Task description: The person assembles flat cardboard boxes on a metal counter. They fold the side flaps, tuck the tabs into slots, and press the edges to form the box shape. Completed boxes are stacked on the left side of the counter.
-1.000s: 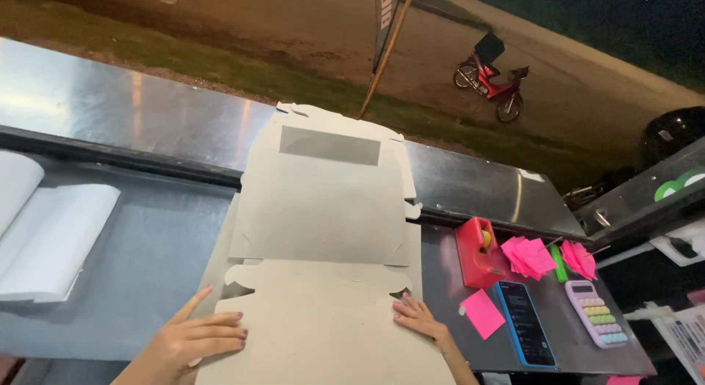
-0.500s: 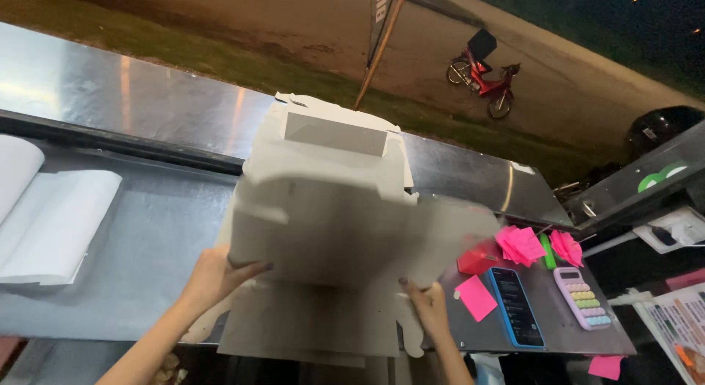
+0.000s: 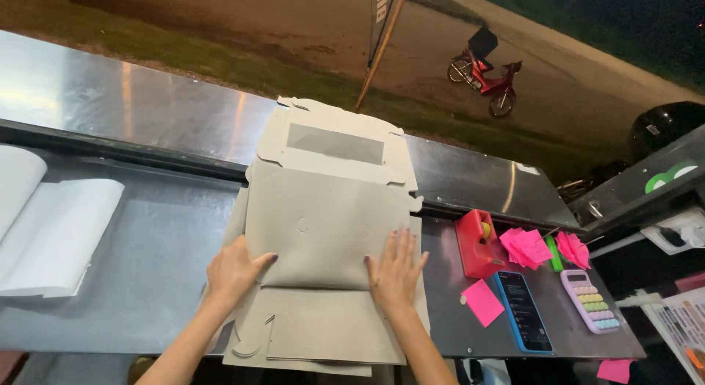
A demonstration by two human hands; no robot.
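A flat grey cardboard box blank (image 3: 323, 223) with a rectangular window cutout lies on the steel counter (image 3: 147, 238). Its near panel is folded over the middle. My left hand (image 3: 233, 269) presses flat on the folded panel's left edge, fingers apart. On the panel's right side my right hand (image 3: 395, 269) presses palm down with spread fingers. Neither hand grips anything. More flat cardboard shows beneath, at the counter's near edge.
White paper sheets (image 3: 44, 231) lie at the left. To the right sit a red tape dispenser (image 3: 477, 242), pink sticky notes (image 3: 481, 302), a phone (image 3: 523, 310) and a pastel calculator (image 3: 590, 300). A raised steel ledge (image 3: 132, 106) runs behind; a red scooter (image 3: 485, 73) stands outside.
The box blank was lifted and folded half a second ago; now it lies flat with the near panel folded over, and both hands have moved onto it, pressing down.
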